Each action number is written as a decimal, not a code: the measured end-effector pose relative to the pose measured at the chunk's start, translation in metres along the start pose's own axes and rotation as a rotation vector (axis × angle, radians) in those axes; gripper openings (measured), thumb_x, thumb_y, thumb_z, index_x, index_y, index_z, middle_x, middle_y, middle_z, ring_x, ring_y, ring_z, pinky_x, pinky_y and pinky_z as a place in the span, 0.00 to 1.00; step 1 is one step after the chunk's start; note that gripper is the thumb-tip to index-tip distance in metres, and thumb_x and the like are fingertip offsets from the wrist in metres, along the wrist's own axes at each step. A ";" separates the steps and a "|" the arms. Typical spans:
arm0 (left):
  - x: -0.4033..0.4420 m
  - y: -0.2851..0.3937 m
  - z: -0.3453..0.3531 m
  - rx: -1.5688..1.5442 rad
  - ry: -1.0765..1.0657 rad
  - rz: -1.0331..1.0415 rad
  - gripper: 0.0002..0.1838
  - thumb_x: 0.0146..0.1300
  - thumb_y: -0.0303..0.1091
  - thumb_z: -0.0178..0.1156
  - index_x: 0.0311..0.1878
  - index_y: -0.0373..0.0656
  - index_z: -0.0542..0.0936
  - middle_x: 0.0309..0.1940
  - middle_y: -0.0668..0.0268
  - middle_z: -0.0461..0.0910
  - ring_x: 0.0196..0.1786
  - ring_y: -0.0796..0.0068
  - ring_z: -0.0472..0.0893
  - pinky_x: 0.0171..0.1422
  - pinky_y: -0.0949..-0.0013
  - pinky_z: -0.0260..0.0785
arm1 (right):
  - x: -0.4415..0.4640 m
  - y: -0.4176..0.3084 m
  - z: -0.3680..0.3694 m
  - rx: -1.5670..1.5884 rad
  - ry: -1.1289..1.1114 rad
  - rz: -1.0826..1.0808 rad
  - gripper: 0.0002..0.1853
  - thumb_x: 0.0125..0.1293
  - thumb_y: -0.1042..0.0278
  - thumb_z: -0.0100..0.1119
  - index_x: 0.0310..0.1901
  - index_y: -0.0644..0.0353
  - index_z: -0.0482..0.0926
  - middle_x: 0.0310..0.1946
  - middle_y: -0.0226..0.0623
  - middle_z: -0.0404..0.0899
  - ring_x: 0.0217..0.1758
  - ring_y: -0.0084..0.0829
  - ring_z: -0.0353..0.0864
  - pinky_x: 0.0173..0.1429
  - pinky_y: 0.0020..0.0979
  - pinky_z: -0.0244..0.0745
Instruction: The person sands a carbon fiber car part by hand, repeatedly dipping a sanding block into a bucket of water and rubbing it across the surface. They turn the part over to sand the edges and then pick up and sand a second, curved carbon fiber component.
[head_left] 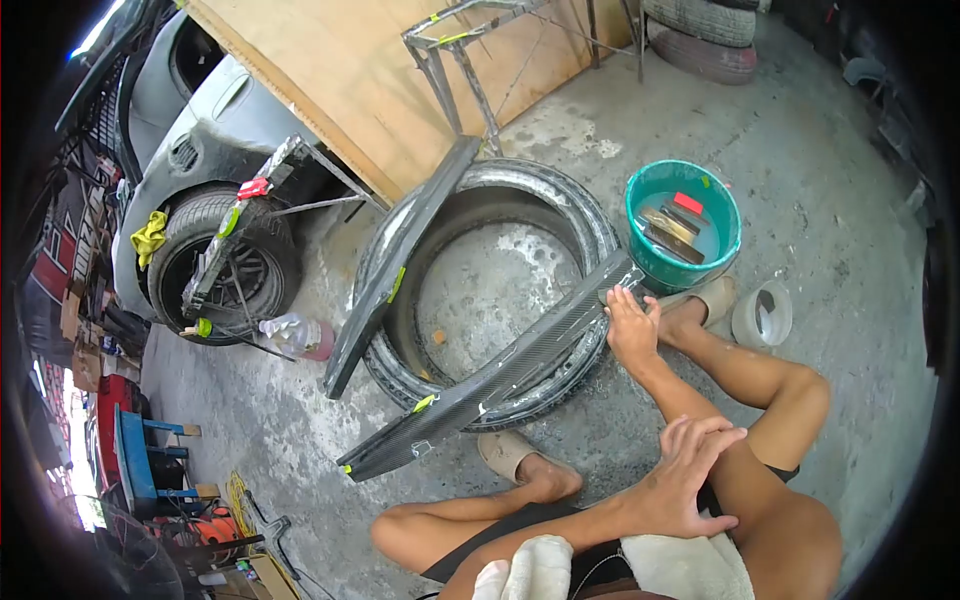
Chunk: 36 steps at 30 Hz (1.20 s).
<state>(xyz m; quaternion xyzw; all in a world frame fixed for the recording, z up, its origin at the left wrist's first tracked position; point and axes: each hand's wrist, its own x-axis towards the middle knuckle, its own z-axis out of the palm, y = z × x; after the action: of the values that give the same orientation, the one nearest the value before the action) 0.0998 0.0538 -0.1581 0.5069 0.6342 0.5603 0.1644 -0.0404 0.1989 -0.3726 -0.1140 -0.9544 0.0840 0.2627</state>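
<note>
My right hand (631,325) presses down on the upper end of a long dark carbon-fibre strip (520,365). A small grey edge shows by its fingertips; what lies under them is hidden. White marks and a yellow-green piece of tape are on the strip, which lies slantwise across a big tyre (591,218). My left hand (690,480) rests against my right arm near the elbow, fingers and thumb apart, holding nothing. A second long dark strip (400,268) lies across the tyre's left side, apart from both hands.
A green bucket (640,190) of water with several blocks stands right of the tyre, near a white tub (775,335). At left are a metal stand (215,262), a plastic bottle (305,338) and a car wheel (190,270). A wooden panel (330,75) leans behind.
</note>
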 end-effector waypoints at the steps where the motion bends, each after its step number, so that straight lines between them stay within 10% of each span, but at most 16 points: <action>1: -0.001 0.000 -0.001 -0.014 -0.011 -0.016 0.55 0.47 0.52 0.79 0.75 0.42 0.62 0.67 0.53 0.63 0.73 0.47 0.60 0.77 0.37 0.43 | 0.000 0.000 0.000 -0.006 0.001 0.003 0.18 0.71 0.66 0.59 0.60 0.60 0.82 0.62 0.43 0.84 0.67 0.33 0.82 0.71 0.52 0.59; 10: 0.001 0.007 -0.002 -0.189 -0.048 -0.049 0.50 0.45 0.42 0.78 0.71 0.45 0.64 0.65 0.52 0.63 0.68 0.47 0.63 0.74 0.45 0.50 | -0.005 0.008 0.019 0.048 0.271 -0.115 0.18 0.70 0.69 0.60 0.60 0.59 0.81 0.60 0.44 0.84 0.65 0.35 0.83 0.71 0.52 0.60; 13: -0.001 0.005 0.009 -0.159 -0.072 -0.138 0.49 0.44 0.41 0.78 0.71 0.45 0.65 0.64 0.52 0.64 0.68 0.48 0.64 0.74 0.46 0.50 | -0.004 0.000 0.004 0.016 0.009 -0.005 0.18 0.70 0.69 0.60 0.60 0.59 0.81 0.60 0.44 0.84 0.65 0.35 0.84 0.71 0.51 0.60; 36: 0.000 -0.016 0.020 -0.300 -0.145 -0.201 0.50 0.42 0.40 0.79 0.70 0.46 0.64 0.65 0.53 0.62 0.71 0.50 0.61 0.75 0.49 0.53 | -0.006 -0.003 0.007 -0.007 0.057 0.039 0.17 0.71 0.65 0.59 0.59 0.58 0.83 0.60 0.41 0.85 0.65 0.31 0.83 0.71 0.52 0.60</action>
<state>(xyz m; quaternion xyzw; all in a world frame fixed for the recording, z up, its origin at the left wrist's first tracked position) 0.1073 0.0668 -0.1787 0.4500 0.5775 0.5911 0.3386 -0.0398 0.1939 -0.3803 -0.1356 -0.9444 0.0826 0.2879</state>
